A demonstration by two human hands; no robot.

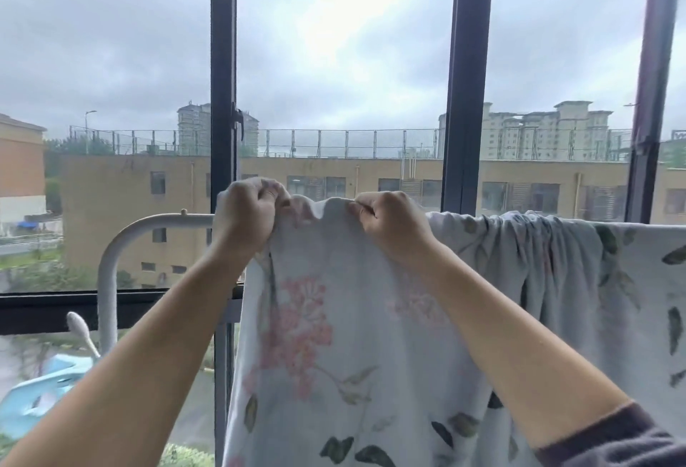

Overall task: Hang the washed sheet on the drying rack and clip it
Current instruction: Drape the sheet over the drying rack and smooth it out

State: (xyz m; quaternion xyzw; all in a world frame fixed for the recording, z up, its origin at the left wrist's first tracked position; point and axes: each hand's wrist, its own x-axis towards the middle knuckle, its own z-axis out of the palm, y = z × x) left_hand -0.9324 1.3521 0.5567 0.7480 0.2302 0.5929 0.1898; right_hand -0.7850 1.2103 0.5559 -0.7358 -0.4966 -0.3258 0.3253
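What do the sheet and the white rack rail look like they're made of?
The sheet: soft woven cloth, probably cotton, matte; it bunches and hangs in limp folds, with printed pink flowers and green leaves. The rack rail: round tube bent at the corner, smooth white coat; probably painted metal, though plastic cannot be ruled out.

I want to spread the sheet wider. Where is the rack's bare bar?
In the head view, left of centre: the white bar runs bare just left of the left hand, which grips the sheet at its top edge.

Home balcony, high floor: dark-framed windows (223,95), drying rack (111,262), rooftops (334,169) outside.
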